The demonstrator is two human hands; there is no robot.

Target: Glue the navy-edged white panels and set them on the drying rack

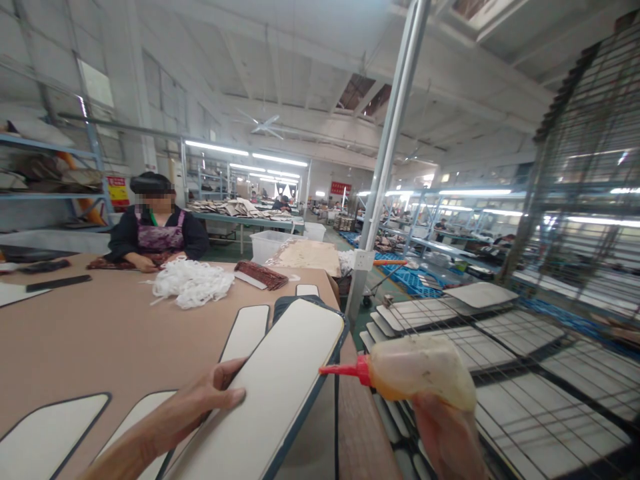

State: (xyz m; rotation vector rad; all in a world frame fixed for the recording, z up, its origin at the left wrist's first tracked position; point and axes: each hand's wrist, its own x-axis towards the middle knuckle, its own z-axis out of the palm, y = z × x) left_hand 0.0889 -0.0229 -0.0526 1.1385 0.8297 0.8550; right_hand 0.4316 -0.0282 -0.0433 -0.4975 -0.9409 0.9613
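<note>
My left hand is closed on the left edge of a long cream panel with a dark border, its thumb lying on the top face. The panel is tilted above the table. In my right hand is a translucent squeeze bottle with amber liquid low inside, lying on its side. Its red nozzle points left, and the tip is at the panel's right edge. Most fingers of my right hand are hidden behind the bottle. Under and beside the held panel lie more dark-edged cream panels.
A brown table carries a heap of white strips and a brown patterned bundle. Across it sits a co-worker handling brown material. A metal post rises at the table's right corner. At right, wire racks hold several cream panels.
</note>
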